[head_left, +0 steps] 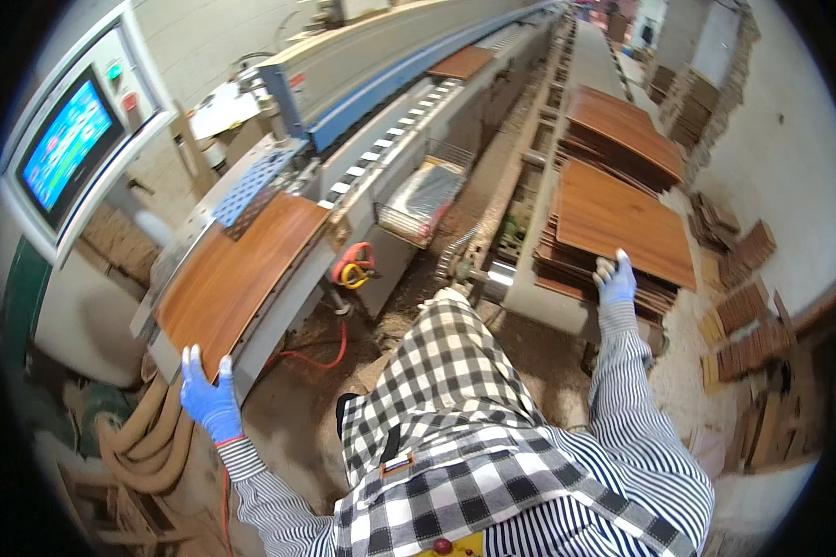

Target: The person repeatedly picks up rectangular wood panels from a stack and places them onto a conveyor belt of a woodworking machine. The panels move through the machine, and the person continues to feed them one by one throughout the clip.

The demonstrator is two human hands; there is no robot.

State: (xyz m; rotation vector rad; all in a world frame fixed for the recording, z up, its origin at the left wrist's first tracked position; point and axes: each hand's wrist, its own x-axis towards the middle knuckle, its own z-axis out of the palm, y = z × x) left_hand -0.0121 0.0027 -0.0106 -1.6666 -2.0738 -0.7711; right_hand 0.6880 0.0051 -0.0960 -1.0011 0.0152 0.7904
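My left hand (211, 399), in a blue glove with pale fingertips, is at the near end of a reddish-brown wooden plank (241, 278) on the machine's infeed bed. Its fingers are stretched out and the thumb is apart, touching the plank's end. Over on the right, my right hand (615, 281), gloved alike, has its fingers bent over the near edge of the top board (622, 218) of a stack. That board sits askew on the boards below. The underside of my right hand's grip is hidden.
A second board stack (622, 130) stands behind the first on the conveyor. Left are a control screen (70, 148) and hoses (149, 432). Between the lines are a wire basket (423, 200), a tape roll (353, 275) and a red air hose (330, 357). Bundled wood pieces (748, 255) line the right wall.
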